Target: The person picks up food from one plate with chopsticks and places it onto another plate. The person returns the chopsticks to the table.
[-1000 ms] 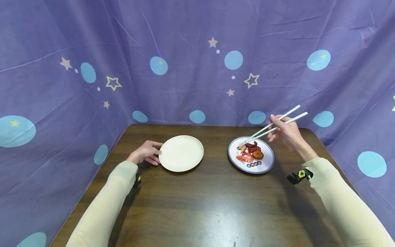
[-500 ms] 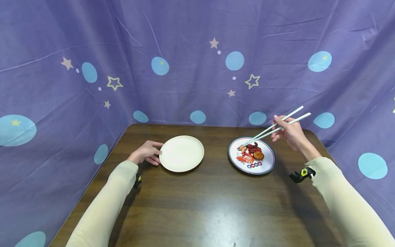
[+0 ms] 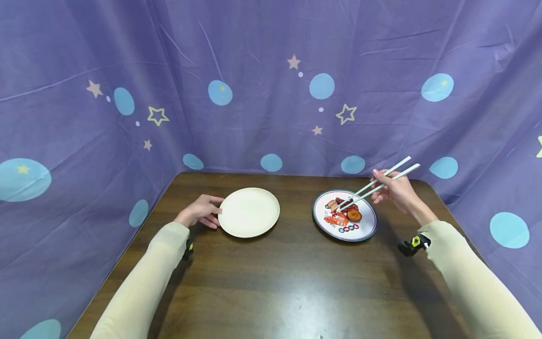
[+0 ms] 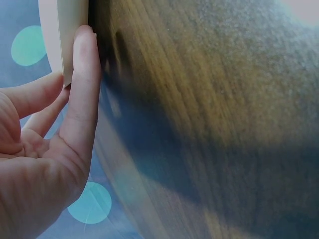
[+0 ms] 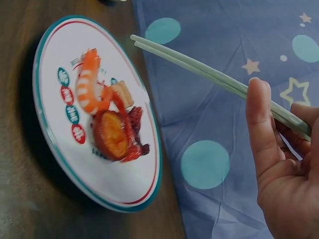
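At left, a plain cream plate lies on the table. My left hand pinches its left rim; in the left wrist view the thumb is on the face and a finger lies along the underside. My right hand holds a pair of pale green chopsticks, tips close together. Those tips hover above a white plate with a blue-green rim, apart from the food and gripping nothing. On it sit a shrimp, a round brown piece, a tan piece and dark red pieces.
The brown wooden table carries both plates, with a gap between them. A purple curtain with stars and blue ovals stands behind the table and at its sides. A black wrist camera hangs below the right sleeve.
My right hand has come slightly down and nearer in the head view. The chopstick tips have shifted from the plate's far-left part to over the food's middle. My left hand stays put.
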Tool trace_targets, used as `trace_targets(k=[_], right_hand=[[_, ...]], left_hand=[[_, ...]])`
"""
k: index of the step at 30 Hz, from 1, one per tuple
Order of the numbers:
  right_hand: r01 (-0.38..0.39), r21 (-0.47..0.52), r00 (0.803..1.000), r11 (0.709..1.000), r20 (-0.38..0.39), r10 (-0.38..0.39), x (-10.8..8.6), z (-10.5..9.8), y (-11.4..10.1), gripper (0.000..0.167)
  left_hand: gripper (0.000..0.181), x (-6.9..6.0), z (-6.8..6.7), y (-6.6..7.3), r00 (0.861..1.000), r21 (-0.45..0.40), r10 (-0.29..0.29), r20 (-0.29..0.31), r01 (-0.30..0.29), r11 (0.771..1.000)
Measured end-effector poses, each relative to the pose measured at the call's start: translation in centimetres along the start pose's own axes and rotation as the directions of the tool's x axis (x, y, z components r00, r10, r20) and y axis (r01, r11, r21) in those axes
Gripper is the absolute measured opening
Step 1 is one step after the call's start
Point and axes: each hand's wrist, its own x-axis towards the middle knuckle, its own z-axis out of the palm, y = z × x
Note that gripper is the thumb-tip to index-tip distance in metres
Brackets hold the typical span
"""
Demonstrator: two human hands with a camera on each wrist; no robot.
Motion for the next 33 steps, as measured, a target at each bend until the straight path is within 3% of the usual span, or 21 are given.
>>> trace_targets(k=[14,33], right_hand=[[-0.090,-0.063,0.996,0.994,-0.016,0.089,-0.2,-0.5,1.7,0.024],[-0.114,-0.148,0.993,0.982,-0.025,0.112,-0.2,-0.7,3.0,0.034]], left_hand=[[0.062,0.2,0.1,0.1,1.000,0.002,-0.007,-0.009,0.007,1.000],[0.064,-0.2,0.2,0.5,1.000,0.015,-0.026,0.001,0.026,1.000]])
